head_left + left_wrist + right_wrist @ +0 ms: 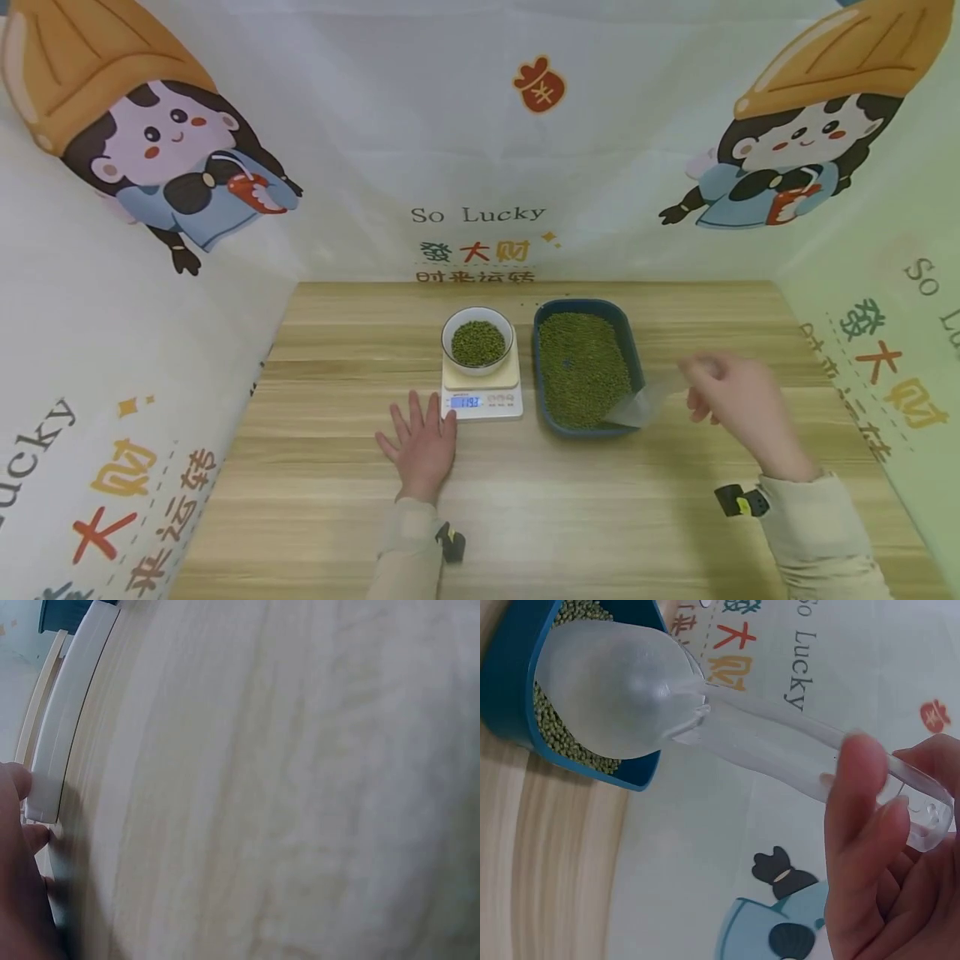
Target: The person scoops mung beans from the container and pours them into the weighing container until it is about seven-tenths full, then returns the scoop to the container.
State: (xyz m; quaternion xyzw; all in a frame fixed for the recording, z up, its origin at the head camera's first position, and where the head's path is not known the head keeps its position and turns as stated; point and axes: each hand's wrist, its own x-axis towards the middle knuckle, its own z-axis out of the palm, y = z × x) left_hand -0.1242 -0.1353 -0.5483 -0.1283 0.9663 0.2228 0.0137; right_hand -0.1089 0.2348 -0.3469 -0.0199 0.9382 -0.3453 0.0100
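My right hand (731,404) pinches the end of the long handle of a clear plastic scoop (615,690) between thumb and fingers. The bowl of the scoop lies over the near right corner of a blue bin (636,367) of small green beans (585,358). Palm down, my left hand (426,446) rests on the table with fingers spread, its fingertips and thumb at the front left corner of a white kitchen scale (495,407). On the scale's platform stands a white bowl (477,312) with more green beans in it.
The wood-grain table (337,358) is bordered at the back and both sides by printed cloth walls (360,167). The scale's blue display (465,402) is lit. A few loose beans lie behind the bin, which stands close to the scale's right side.
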